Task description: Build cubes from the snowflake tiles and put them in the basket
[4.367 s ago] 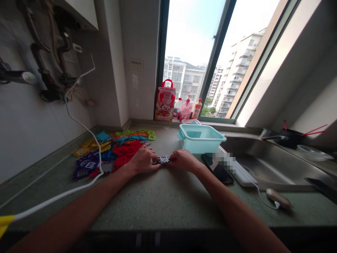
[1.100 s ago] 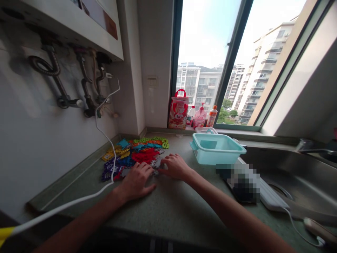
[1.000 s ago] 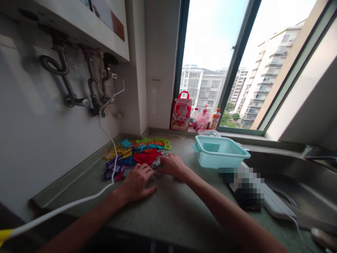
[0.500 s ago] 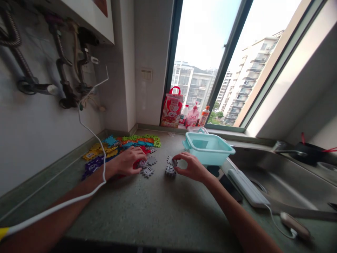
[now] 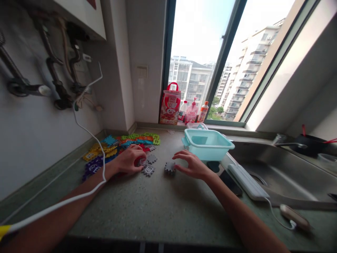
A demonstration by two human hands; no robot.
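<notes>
A small stack of grey interlocking puzzle tiles (image 5: 170,168) stands on the counter. My right hand (image 5: 191,164) is beside it, fingers apart and raised, the thumb at the stack's right edge. On the left, my left hand (image 5: 130,160) curls its fingers and thumb around a grey tile with a white window pattern (image 5: 143,161). Two more grey tiles lie just right of that hand, a plain one (image 5: 152,159) and a patterned one (image 5: 149,170). Behind and left of it spread yellow tiles (image 5: 101,151), purple tiles (image 5: 92,167) and green tiles (image 5: 155,138); red, blue and orange ones lie among them.
A teal plastic basin (image 5: 207,146) stands behind my right hand. A dark phone-like slab (image 5: 230,182) and a white power strip (image 5: 247,182) lie near the steel sink (image 5: 284,175). A white cable (image 5: 86,195) crosses above my left forearm. Bottles (image 5: 192,112) line the windowsill.
My right hand has let go of a plain grey tile, which now rests flat on top of the stack, and its fingers have spread. My left hand stays by the loose grey tiles.
</notes>
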